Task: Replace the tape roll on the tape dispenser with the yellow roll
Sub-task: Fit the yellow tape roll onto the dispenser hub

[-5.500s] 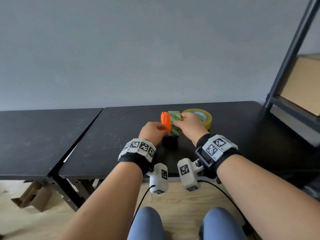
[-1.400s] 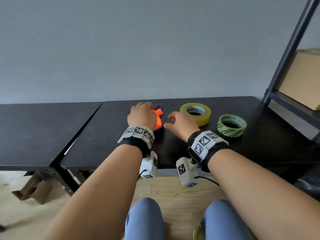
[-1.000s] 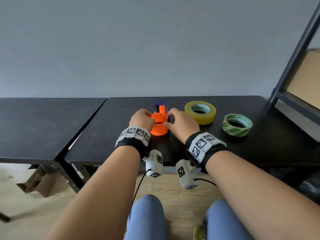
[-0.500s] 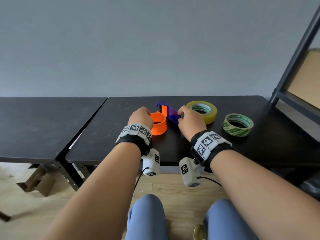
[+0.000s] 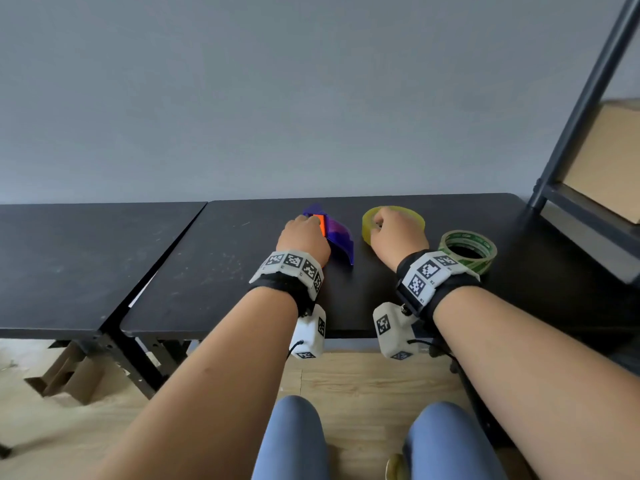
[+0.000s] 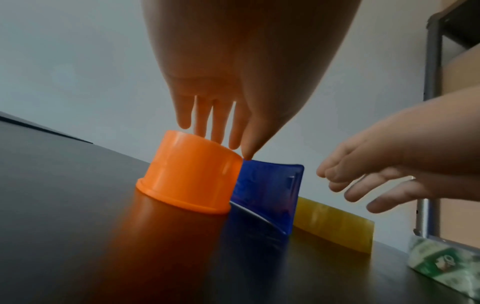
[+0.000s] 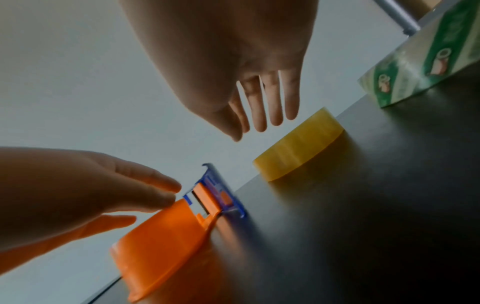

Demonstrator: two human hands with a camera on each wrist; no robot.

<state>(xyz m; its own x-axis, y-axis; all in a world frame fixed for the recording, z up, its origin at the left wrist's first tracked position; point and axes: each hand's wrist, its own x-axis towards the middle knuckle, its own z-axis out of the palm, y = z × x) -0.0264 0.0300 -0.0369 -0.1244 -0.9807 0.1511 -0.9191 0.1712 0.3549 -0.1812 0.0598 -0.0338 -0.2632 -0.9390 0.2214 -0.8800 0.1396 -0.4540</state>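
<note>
Black worktop [image 5: 214, 271], grey wall | yellow roll [image 7: 298, 144] flat beside dispenser [image 6: 192, 174] | right hand [image 7: 259, 98] open above roll, holding nothing | left hand [image 6: 215, 115] fingertips resting on dispenser | roll judged light, rigid, smooth-sided; pinch across rim and core.

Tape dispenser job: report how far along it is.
Done: the green roll is off and lies flat on the table; the orange spool stands bare. In hand: the left hand rests its fingers on the spool, and the right hand is over the yellow roll, not yet gripping it. Left: seating that roll on the spool.
</note>
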